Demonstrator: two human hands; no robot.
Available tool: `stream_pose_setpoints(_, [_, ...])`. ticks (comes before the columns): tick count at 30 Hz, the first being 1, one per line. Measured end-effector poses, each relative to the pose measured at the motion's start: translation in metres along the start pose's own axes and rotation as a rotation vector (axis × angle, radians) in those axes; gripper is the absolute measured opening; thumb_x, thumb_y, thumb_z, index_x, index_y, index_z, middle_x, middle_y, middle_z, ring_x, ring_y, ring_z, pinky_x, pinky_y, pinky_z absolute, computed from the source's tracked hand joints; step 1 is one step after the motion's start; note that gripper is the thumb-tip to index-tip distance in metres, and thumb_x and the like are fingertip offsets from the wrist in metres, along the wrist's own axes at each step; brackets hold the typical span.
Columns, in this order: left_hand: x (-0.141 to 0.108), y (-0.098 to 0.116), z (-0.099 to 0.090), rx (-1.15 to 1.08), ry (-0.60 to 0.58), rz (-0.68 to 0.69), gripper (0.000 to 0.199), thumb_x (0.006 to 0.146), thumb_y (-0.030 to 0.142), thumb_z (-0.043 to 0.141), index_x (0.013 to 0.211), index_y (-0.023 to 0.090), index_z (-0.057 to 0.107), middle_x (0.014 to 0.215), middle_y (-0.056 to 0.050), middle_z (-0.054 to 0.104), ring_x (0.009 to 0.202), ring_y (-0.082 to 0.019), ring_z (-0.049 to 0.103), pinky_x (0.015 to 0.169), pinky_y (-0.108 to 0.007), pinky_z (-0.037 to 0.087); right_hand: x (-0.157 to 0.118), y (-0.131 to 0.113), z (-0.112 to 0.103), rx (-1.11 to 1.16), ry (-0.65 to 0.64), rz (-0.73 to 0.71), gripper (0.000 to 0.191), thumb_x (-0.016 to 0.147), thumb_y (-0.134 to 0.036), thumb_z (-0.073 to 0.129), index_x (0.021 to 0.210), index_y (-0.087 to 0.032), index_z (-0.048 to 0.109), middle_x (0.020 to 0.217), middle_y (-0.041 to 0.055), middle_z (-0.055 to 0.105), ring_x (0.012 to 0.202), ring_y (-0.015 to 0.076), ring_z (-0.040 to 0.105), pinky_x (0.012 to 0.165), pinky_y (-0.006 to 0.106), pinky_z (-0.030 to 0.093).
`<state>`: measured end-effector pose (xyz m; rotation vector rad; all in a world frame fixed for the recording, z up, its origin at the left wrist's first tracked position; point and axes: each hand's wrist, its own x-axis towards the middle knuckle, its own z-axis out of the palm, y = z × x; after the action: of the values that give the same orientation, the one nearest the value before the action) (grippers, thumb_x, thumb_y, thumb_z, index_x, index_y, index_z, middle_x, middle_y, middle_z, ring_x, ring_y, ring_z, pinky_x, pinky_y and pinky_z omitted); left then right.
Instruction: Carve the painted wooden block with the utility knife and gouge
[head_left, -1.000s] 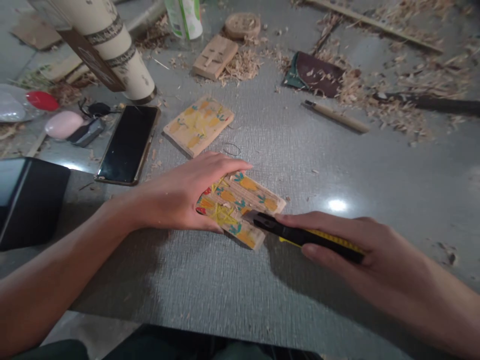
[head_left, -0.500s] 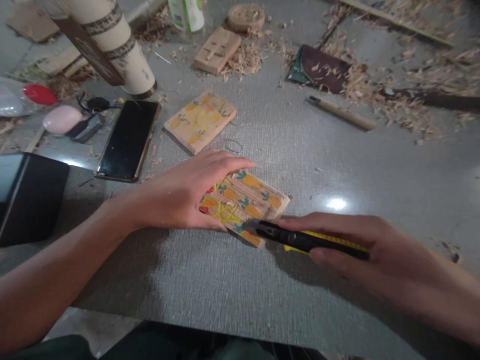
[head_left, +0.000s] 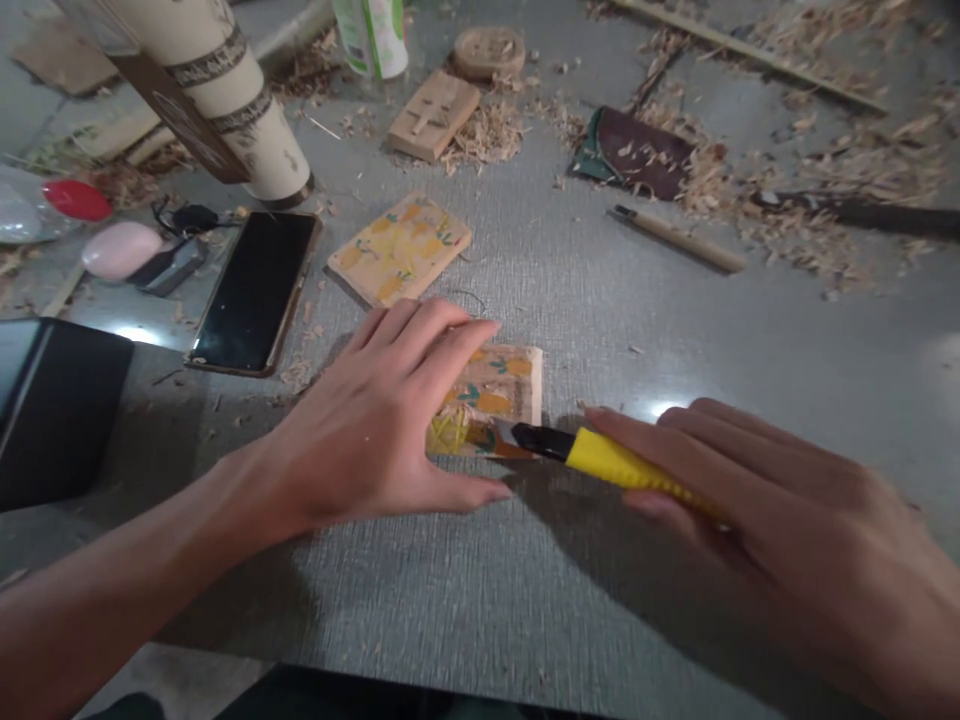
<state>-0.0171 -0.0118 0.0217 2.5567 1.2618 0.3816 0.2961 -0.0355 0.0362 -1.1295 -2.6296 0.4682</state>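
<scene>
Beneath my left hand (head_left: 382, 410) lies a small painted wooden block (head_left: 495, 395) with orange pineapples and green leaves on its top. My left fingers and thumb wrap round its left part and hide it. In my right hand (head_left: 757, 500) is a yellow and black utility knife (head_left: 619, 465), its short blade at the block's top face near the front right corner. A second block painted alike (head_left: 401, 248) rests on the table just beyond my left hand.
A phone (head_left: 255, 290) lies at the left beside a pink rounded object (head_left: 120, 250). A cream cylinder (head_left: 262, 130) stands behind it. Carved wood pieces (head_left: 433, 115), a thin carving tool (head_left: 675, 240), a maroon pouch (head_left: 645, 150) and wood shavings (head_left: 810, 240) lie at the back.
The painted block has turned, its right edge now pointing straight away from me. My right hand has rolled the knife, so its yellow side faces up. My left hand has shifted its hold.
</scene>
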Motion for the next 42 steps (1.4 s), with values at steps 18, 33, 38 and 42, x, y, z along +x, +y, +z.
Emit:
stream_pose_setpoints(18, [-0.001, 0.008, 0.011, 0.155, 0.041, -0.011, 0.086, 0.09, 0.08, 0.072, 0.134, 0.006, 0.064, 0.126, -0.023, 0.067, 0.113, -0.044, 0.065, 0.09, -0.059, 0.056, -0.008, -0.007, 0.006, -0.263, 0.09, -0.024, 0.043, 0.108, -0.024, 0.056, 0.15, -0.031, 0.062, 0.096, -0.0014, 0.076, 0.06, 0.0154, 0.065, 0.052, 0.035, 0.044])
stream_pose_setpoints(33, [-0.004, 0.011, 0.013, 0.178, 0.041, -0.053, 0.084, 0.088, 0.073, 0.077, 0.137, 0.007, 0.062, 0.127, -0.022, 0.065, 0.112, -0.043, 0.063, 0.09, -0.058, 0.054, -0.004, -0.008, 0.012, -0.148, 0.054, -0.084, 0.036, 0.112, -0.031, 0.053, 0.146, -0.028, 0.066, 0.095, -0.0028, 0.072, 0.061, 0.0105, 0.061, 0.055, 0.031, 0.043])
stream_pose_setpoints(38, [-0.004, 0.012, 0.013, 0.189, 0.04, -0.068, 0.084, 0.09, 0.076, 0.073, 0.137, 0.007, 0.062, 0.128, -0.021, 0.065, 0.113, -0.043, 0.063, 0.092, -0.057, 0.054, -0.007, -0.011, 0.013, -0.251, 0.102, -0.059, 0.036, 0.114, -0.034, 0.05, 0.146, -0.03, 0.066, 0.09, -0.0051, 0.073, 0.058, 0.0113, 0.06, 0.052, 0.032, 0.042])
stream_pose_setpoints(42, [-0.005, 0.011, 0.013, 0.199, 0.042, -0.066, 0.088, 0.089, 0.079, 0.073, 0.137, 0.007, 0.063, 0.126, -0.021, 0.065, 0.112, -0.042, 0.063, 0.091, -0.056, 0.054, -0.009, -0.009, 0.009, -0.33, 0.152, 0.003, 0.036, 0.113, -0.033, 0.051, 0.146, -0.032, 0.066, 0.093, -0.0058, 0.077, 0.056, 0.0112, 0.06, 0.05, 0.033, 0.04])
